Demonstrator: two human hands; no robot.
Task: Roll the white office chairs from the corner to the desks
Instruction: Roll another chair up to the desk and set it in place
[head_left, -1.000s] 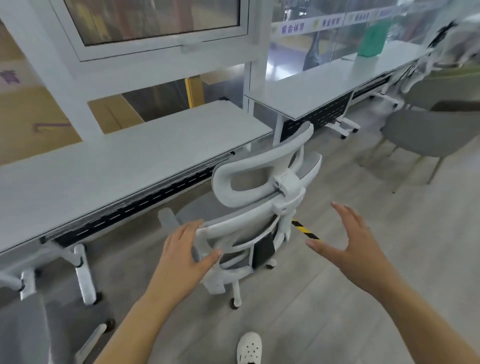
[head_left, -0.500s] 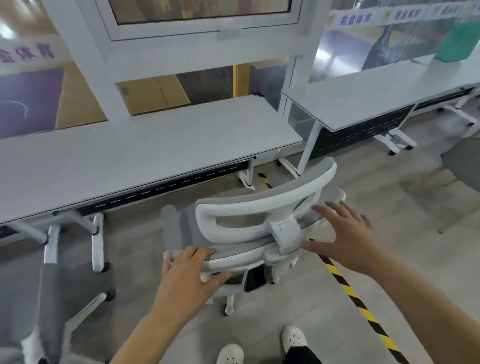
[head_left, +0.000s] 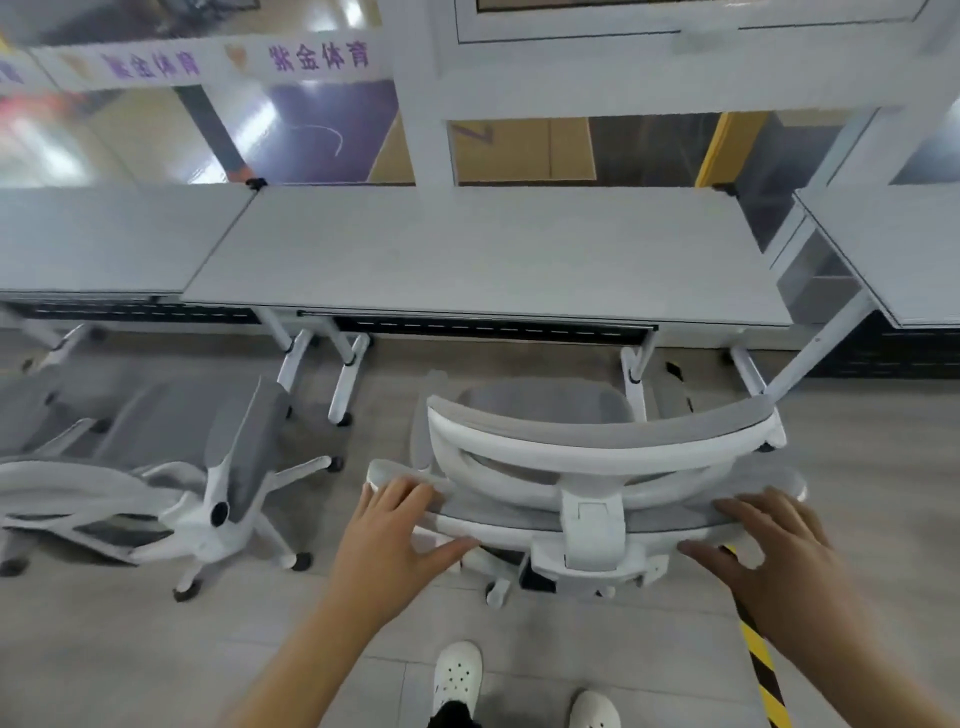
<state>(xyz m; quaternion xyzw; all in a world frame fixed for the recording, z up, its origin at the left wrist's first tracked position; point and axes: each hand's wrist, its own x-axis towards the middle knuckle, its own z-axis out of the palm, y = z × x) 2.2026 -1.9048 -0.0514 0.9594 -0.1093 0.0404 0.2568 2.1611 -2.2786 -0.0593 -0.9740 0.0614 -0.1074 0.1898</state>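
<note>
A white office chair (head_left: 597, 431) with grey mesh and a curved headrest stands in front of me, its seat facing the middle grey desk (head_left: 488, 260) and close to its front edge. My left hand (head_left: 395, 530) grips the left end of the backrest's top rim, fingers over it and thumb beneath. Over the right end of that rim lie the fingers of my right hand (head_left: 763, 545), with the thumb under it. A second white chair (head_left: 228, 467) stands to the left by the neighbouring desk (head_left: 104, 239).
Another desk (head_left: 893, 249) angles in at the right. White desk legs on castors (head_left: 343, 384) stand between the two chairs. Yellow-black floor tape (head_left: 758, 654) runs under my right arm. My feet in white clogs (head_left: 457, 675) are just behind the chair. Glass partitions back the desks.
The chair has swung round to face the middle desk squarely and moved toward it. My right hand, open in the air before, now holds the backrest rim. My left hand kept its hold.
</note>
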